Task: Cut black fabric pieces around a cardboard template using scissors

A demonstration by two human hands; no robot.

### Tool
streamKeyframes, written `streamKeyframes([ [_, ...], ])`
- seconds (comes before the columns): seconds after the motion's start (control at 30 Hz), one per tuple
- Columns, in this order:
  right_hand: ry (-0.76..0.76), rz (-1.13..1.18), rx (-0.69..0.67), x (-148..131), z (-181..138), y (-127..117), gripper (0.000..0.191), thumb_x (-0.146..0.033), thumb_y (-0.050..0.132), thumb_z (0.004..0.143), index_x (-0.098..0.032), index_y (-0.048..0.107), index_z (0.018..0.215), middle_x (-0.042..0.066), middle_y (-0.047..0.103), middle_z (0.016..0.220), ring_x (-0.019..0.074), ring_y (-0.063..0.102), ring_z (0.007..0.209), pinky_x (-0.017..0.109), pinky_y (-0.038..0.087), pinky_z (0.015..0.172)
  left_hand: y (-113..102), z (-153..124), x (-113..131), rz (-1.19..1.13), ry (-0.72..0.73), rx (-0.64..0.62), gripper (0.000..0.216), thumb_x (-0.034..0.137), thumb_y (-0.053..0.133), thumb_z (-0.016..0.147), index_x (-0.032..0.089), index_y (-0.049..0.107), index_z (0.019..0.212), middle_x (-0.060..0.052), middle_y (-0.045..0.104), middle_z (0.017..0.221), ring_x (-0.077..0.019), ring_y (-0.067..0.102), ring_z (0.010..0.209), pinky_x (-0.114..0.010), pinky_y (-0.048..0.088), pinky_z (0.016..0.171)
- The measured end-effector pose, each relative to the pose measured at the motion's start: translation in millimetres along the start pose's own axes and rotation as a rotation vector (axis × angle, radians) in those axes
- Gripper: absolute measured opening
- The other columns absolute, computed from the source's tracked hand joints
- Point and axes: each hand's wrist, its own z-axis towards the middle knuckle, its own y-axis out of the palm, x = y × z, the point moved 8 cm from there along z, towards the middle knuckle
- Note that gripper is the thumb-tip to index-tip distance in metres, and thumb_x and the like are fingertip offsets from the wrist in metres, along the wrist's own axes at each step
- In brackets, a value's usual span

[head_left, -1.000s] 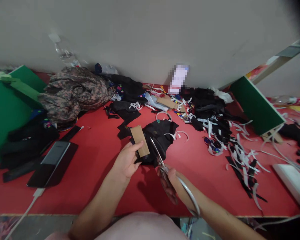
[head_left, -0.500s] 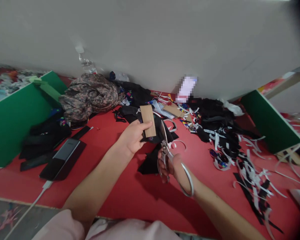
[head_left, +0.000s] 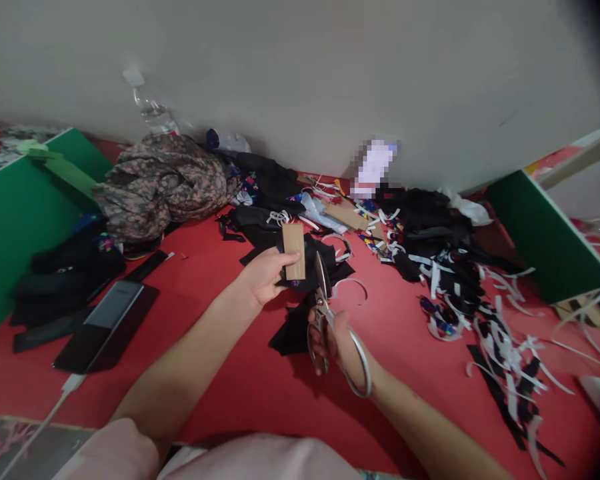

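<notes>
From the brown card (head_left: 293,251), clamped with black cloth (head_left: 314,267) in the left hand (head_left: 266,275) under its thumb, the red table (head_left: 220,393) runs nearer the person to its front edge, while a green panel (head_left: 20,213) stands well apart on either side of the card and a grey wall (head_left: 290,73) rises beyond. The card's long axis points nearly straight away from the person; just right of it, scissors (head_left: 322,302) gripped at their handles by the right hand (head_left: 343,343) aim their tips the same way, leaning slightly left. Beyond the card, leftward, is a clear bottle (head_left: 153,110), contents too indistinct to tell.
</notes>
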Motion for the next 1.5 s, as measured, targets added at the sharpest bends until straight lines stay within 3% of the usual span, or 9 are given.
streamKeyframes([
  [0.53, 0.016, -0.011, 0.031, 1, -7, -6, 0.064, -0.081, 0.034, 0.063, -0.021, 0.044, 0.085, -0.007, 0.035, 0.058, 0.0041, 0.027, 0.038, 0.015, 0.034, 0.025, 7, 0, -6, 0.004, -0.047, 0.003, 0.016, 0.013, 0.061, 0.070, 0.014, 0.059, 0.086, -0.003, 0.063, 0.066, -0.0120, 0.060, 0.055, -0.022, 0.049, 0.051],
  [0.77, -0.039, -0.034, 0.017, -2, -7, -6, 0.063, -0.080, 0.036, 0.063, -0.021, 0.044, 0.085, -0.006, 0.038, 0.062, 0.0043, 0.029, 0.041, 0.015, 0.035, 0.028, 8, -4, -3, -0.005, -0.044, 0.011, 0.020, 0.014, 0.063, 0.070, 0.015, 0.058, 0.089, -0.002, 0.063, 0.064, -0.0113, 0.059, 0.053, -0.021, 0.049, 0.052],
  [1.07, 0.019, -0.015, 0.032, 10, -5, -16, 0.061, -0.078, 0.038, 0.065, -0.022, 0.045, 0.087, -0.007, 0.036, 0.060, 0.0039, 0.027, 0.039, 0.014, 0.032, 0.027, 4, -5, -4, 0.017, -0.037, 0.048, 0.021, 0.013, 0.062, 0.069, 0.016, 0.058, 0.089, -0.002, 0.063, 0.066, -0.0115, 0.060, 0.054, -0.022, 0.049, 0.052],
  [1.5, -0.023, -0.148, 0.057, -2, -9, -15, 0.060, -0.076, 0.033, 0.069, -0.020, 0.044, 0.088, -0.006, 0.035, 0.061, 0.0031, 0.028, 0.040, 0.014, 0.033, 0.029, 2, -2, -3, 0.007, -0.009, 0.022, 0.030, 0.015, 0.064, 0.069, 0.018, 0.057, 0.098, -0.002, 0.065, 0.070, -0.0130, 0.062, 0.059, -0.023, 0.050, 0.056],
])
